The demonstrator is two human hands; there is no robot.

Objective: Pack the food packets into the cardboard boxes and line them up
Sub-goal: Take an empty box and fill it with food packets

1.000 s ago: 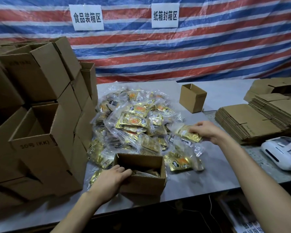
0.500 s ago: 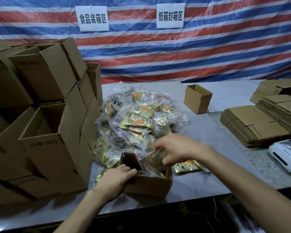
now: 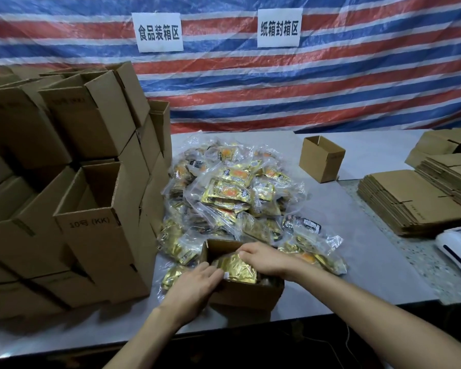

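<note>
The left forearm is extended from 6 o'clock toward 1 o'clock. The left hand (image 3: 194, 286) is held palm down, with its fingers curled at the near-left rim of the cardboard box (image 3: 250, 294). The right forearm is extended from 4 o'clock toward 10 o'clock. The right hand (image 3: 266, 258) is held palm down, with its fingers curled onto the far edge of a gold food packet (image 3: 237, 267). Both forearms are bare. The hands are held near each other without contact.

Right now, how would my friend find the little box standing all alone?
Start at the heap of shiny food packets on the table. Look right of it, farther back: a small open box. It stands alone, touching nothing, unlike the stacked boxes.
</note>
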